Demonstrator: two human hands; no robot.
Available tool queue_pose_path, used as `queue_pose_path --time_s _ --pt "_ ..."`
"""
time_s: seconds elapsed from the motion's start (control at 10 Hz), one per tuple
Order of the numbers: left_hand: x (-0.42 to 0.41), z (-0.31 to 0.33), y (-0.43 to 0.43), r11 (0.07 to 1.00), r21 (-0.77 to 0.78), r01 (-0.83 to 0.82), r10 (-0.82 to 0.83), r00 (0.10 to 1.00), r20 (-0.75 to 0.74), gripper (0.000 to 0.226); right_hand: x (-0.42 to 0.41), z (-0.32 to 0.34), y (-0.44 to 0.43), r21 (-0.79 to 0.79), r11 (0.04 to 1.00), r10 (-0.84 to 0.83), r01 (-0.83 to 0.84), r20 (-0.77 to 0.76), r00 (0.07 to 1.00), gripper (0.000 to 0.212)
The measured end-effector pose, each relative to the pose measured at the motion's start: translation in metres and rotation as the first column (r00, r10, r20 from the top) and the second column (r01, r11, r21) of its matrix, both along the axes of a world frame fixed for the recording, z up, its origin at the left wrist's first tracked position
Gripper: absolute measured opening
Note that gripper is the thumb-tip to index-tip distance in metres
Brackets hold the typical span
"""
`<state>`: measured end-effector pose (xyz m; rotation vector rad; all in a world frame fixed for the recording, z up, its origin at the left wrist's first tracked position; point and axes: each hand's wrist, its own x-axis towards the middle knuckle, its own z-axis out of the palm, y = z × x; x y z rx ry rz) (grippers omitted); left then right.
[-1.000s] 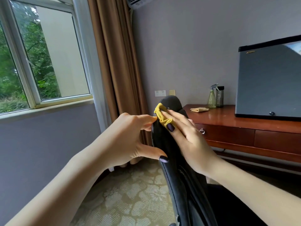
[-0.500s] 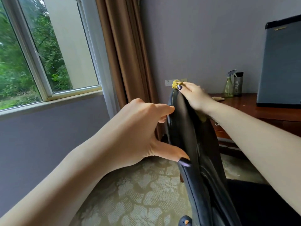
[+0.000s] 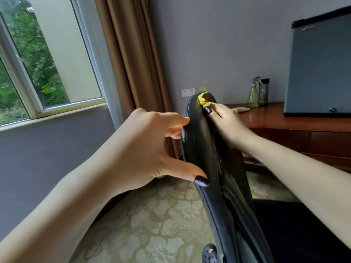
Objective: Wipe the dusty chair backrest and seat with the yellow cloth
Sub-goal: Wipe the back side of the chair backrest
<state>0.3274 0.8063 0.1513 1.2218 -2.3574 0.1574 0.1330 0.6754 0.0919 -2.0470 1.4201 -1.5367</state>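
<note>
yellow cloth (image 3: 204,100), black backrest (image 3: 201,141), brown curtain (image 3: 133,54), floral carpet (image 3: 152,221)

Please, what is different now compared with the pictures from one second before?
The right hand slid the yellow cloth up the edge of the backrest to its top and holds it there now. Nothing was let go. The left hand keeps gripping the backrest's edge; the spray bottle on the wooden cabinet stayed.

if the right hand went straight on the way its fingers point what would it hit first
The yellow cloth bunched just ahead of the right hand, atop the backrest. Beyond that edge, probably the wall near the socket; depth is unclear.
</note>
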Motion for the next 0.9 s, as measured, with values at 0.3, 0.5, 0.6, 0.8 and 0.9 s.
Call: queue_pose_path --time_s 0.3,0.5,0.6,0.8,0.9 --pt "0.003 -0.006 0.014 0.989 0.075 0.126 -0.106 0.968 -0.227 0.099 -0.002 -0.032 0.089 -0.080 0.993 0.081 -0.088 -0.087 0.993 0.033" --pt "0.005 -0.005 0.011 0.988 0.063 0.138 -0.124 0.973 -0.194 0.099 0.001 -0.042 0.137 -0.163 0.970 0.156 -0.180 -0.149 0.977 0.044" --pt "0.007 -0.005 0.008 0.990 0.052 0.129 -0.116 0.972 -0.205 0.102 0.003 -0.045 0.156 -0.234 0.940 0.198 -0.250 -0.225 0.954 0.043" --pt "0.002 -0.011 0.000 0.982 -0.092 0.164 -0.178 0.969 -0.169 0.085 -0.008 -0.041 0.166 -0.333 0.906 0.163 -0.260 -0.293 0.942 0.043" --pt "-0.013 -0.022 -0.012 0.942 -0.082 0.325 -0.334 0.883 -0.331 0.043 -0.016 -0.043 0.161 -0.352 0.919 0.118 -0.176 -0.180 0.977 0.040"
